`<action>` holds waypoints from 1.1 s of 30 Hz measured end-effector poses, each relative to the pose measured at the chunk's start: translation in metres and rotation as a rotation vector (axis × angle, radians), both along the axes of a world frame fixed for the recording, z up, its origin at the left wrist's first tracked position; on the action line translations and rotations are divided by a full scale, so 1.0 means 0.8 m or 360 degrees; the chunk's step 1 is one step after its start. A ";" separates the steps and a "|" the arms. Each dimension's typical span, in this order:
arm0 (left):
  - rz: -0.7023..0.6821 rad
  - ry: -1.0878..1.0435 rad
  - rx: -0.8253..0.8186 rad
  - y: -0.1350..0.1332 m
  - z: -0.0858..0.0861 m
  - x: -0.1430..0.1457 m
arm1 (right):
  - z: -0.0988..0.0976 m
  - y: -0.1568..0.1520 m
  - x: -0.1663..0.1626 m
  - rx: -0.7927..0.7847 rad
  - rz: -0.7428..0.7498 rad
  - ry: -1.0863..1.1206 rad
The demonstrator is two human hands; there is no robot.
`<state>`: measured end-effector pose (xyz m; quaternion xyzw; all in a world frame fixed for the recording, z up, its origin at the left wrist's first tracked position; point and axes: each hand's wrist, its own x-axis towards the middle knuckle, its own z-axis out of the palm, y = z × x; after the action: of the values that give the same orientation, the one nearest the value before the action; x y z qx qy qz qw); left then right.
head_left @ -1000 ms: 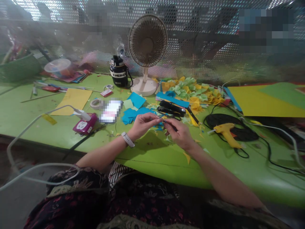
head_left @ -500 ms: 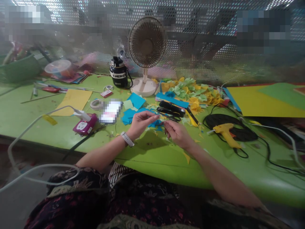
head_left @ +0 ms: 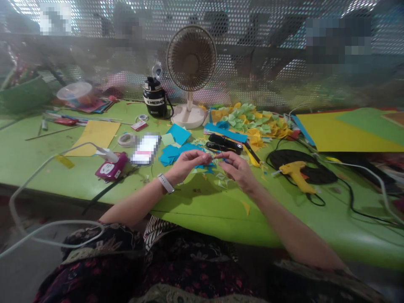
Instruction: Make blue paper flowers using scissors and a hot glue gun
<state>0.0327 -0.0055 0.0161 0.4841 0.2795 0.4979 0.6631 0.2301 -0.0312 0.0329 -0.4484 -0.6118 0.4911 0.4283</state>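
Over the middle of the green table [head_left: 189, 206], my left hand [head_left: 189, 164] is closed in a pinch, its fingertips pointing right. Facing it, my right hand [head_left: 238, 168] bends its index finger and thumb towards the left fingertips. Something small sits between the two hands; it is too tiny and blurred to name. Just beyond my left hand lie cut blue paper pieces [head_left: 168, 155]. Small paper scraps [head_left: 222, 180] are scattered below and around my fingers. A black stapler [head_left: 224, 143] rests behind my right hand, beside a yellow-and-black cutter [head_left: 252, 155].
A yellow glue gun [head_left: 296, 176] lies on a black round mat [head_left: 322, 172] at right. Folded paper pieces [head_left: 252, 118] are heaped behind. A fan [head_left: 189, 114], black bottle [head_left: 155, 101], phone [head_left: 145, 150] and purple power adapter [head_left: 109, 170] with cables stand leftward.
My right hand has lifted slightly, its index finger now reaching further towards the left hand. My left hand stays pinched nearly in place. The whole view has shifted a little.
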 end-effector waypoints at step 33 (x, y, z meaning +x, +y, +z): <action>-0.0118 0.0340 -0.0049 -0.017 -0.006 0.011 | -0.001 -0.004 -0.024 -0.0368 -0.0403 0.0637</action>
<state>0.0416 -0.0194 0.0109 0.5341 0.3380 0.4142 0.6550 0.2106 -0.0346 0.0318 -0.4614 -0.3937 0.5791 0.5447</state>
